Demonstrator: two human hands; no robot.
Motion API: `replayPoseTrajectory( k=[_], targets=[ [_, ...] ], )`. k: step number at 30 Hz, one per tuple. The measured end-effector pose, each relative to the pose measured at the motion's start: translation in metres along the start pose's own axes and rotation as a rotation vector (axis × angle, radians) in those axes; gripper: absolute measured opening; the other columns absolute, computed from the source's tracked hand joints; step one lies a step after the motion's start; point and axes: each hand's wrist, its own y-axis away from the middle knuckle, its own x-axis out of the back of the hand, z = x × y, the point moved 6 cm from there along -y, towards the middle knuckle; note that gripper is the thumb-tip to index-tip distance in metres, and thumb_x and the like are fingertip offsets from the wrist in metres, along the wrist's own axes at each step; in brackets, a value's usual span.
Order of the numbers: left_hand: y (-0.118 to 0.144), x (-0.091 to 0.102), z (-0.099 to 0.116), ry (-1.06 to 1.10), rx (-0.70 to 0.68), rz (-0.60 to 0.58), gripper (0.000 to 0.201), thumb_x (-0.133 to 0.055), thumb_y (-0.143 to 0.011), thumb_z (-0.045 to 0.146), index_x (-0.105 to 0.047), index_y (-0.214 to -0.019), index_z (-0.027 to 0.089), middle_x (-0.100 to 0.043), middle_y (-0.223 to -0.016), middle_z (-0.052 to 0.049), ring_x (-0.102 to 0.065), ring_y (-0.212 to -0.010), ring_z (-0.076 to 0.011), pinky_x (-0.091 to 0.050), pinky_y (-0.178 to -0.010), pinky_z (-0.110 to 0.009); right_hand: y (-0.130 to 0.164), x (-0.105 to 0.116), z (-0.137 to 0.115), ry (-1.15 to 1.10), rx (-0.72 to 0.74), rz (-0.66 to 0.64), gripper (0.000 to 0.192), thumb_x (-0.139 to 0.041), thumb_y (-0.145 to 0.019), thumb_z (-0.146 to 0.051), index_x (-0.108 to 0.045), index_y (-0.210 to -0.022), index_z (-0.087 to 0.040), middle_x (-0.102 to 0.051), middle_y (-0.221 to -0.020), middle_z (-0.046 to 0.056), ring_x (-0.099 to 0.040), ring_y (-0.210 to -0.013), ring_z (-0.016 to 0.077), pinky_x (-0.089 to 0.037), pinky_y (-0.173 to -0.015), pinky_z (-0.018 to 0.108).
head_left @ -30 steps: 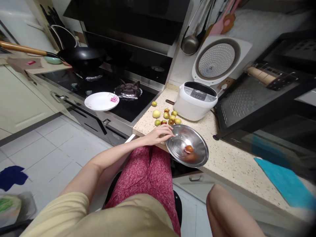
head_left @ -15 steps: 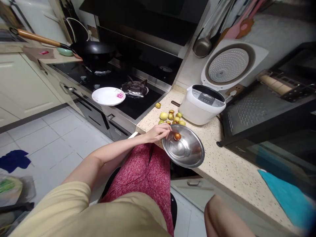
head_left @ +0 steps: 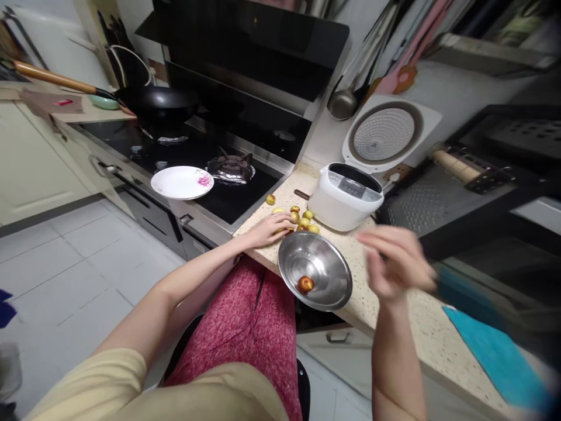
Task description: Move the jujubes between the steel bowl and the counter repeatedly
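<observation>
My left hand lies over the near-left edge of a group of green and brown jujubes on the counter, its fingers stretched out and partly covering some of them. Just right of it, a shiny metal bowl rests by the counter's front edge, and one reddish-brown jujube sits low inside. My right hand is raised above the counter to the right of the bowl. Motion smears its fingers, so whether it holds anything cannot be made out.
Behind the jujubes stands a white rice cooker with its lid up. A white floral plate sits at the front of the stove, with a black wok beyond. A teal cloth lies on the right side of the counter.
My left hand has left the bowl's rim and moved to the jujubes. My right hand has risen into view on the right. The jujube inside the bowl has shifted toward the near side.
</observation>
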Motion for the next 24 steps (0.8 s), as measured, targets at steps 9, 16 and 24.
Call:
replayPoseTrajectory(
  k=[9, 16, 24],
  targets=[
    [0.012, -0.011, -0.007, -0.185, -0.035, -0.091, 0.036, -0.052, -0.103, 0.023, -0.065, -0.136, 0.019, -0.068, -0.136, -0.015, -0.064, -0.129, -0.0273, -0.055, -0.109, -0.048, 0.049, -0.1, 0.107, -0.062, -0.152, -0.379, 0.035, -0.049, -0.107, -0.03, -0.067, -0.136, -0.024, -0.069, -0.137, 0.012, -0.065, -0.126, 0.028, -0.056, -0.107, 0.05],
    [0.013, -0.007, -0.003, -0.276, 0.017, -0.074, 0.039, -0.052, -0.103, 0.023, -0.062, -0.141, 0.02, -0.067, -0.137, -0.014, -0.068, -0.123, -0.0259, -0.059, -0.102, -0.042, 0.074, -0.118, 0.119, -0.189, -0.248, -0.443, 0.038, -0.052, -0.106, -0.032, -0.064, -0.142, -0.027, -0.065, -0.145, 0.01, -0.062, -0.134, 0.0266, -0.052, -0.114, 0.05],
    [0.012, -0.001, -0.001, -0.322, 0.097, -0.041, 0.035, -0.059, -0.099, 0.031, -0.069, -0.129, 0.018, -0.072, -0.127, -0.013, -0.07, -0.117, -0.0286, -0.06, -0.099, -0.044, 0.08, -0.133, 0.119, -0.181, -0.301, -0.527, 0.043, -0.053, -0.105, -0.029, -0.059, -0.147, -0.031, -0.06, -0.151, 0.007, -0.06, -0.137, 0.0247, -0.05, -0.116, 0.043]
  ],
)
